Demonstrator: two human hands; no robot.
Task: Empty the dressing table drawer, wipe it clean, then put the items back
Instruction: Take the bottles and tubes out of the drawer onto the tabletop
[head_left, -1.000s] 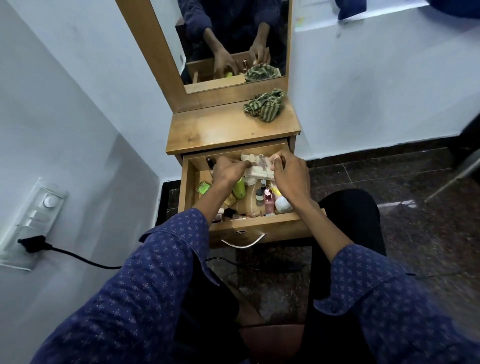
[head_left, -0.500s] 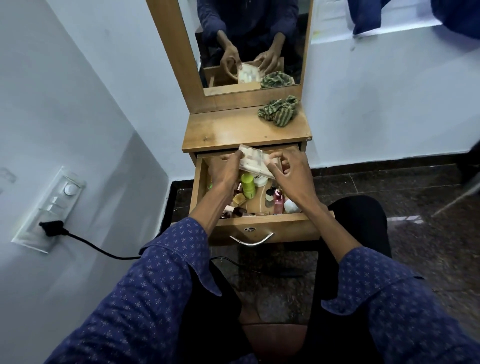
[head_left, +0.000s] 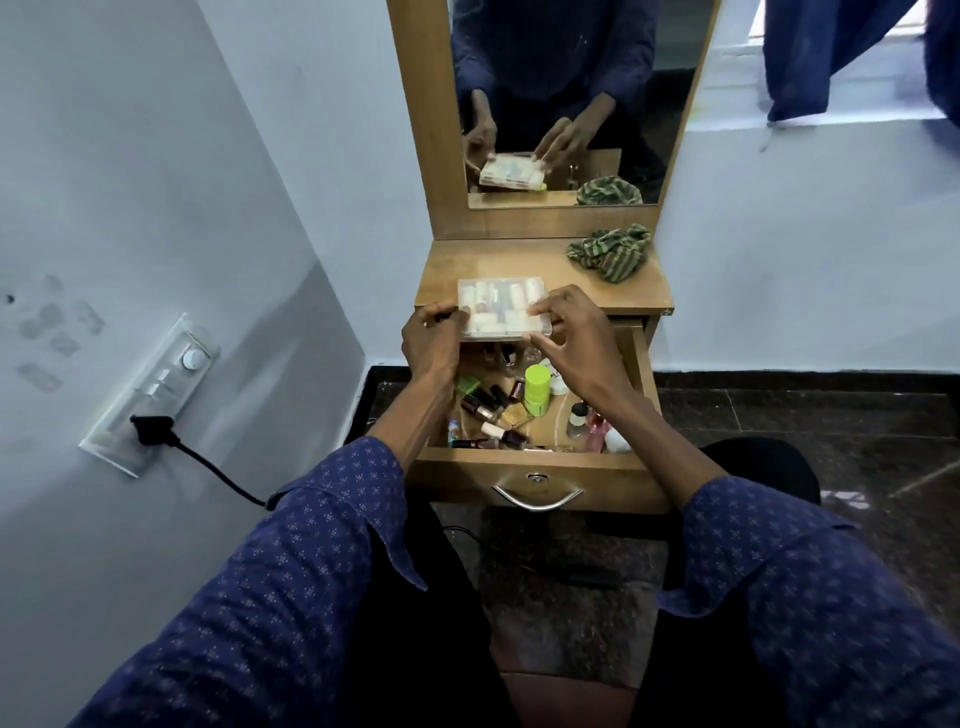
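Lifted out of the open wooden drawer since a moment ago, the flat clear plastic compartment case now sits over the wooden dressing-table top's front edge, pinched by left hand and right hand at opposite ends. Small bottles remain in the drawer.

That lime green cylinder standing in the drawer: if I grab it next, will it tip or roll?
The lime green cylinder stands upright among crowded nail polish bottles, so a sideways nudge would probably tip it. Being round, it would likely roll once down. It looks like smooth plastic, perhaps slippery; grip it around the body.
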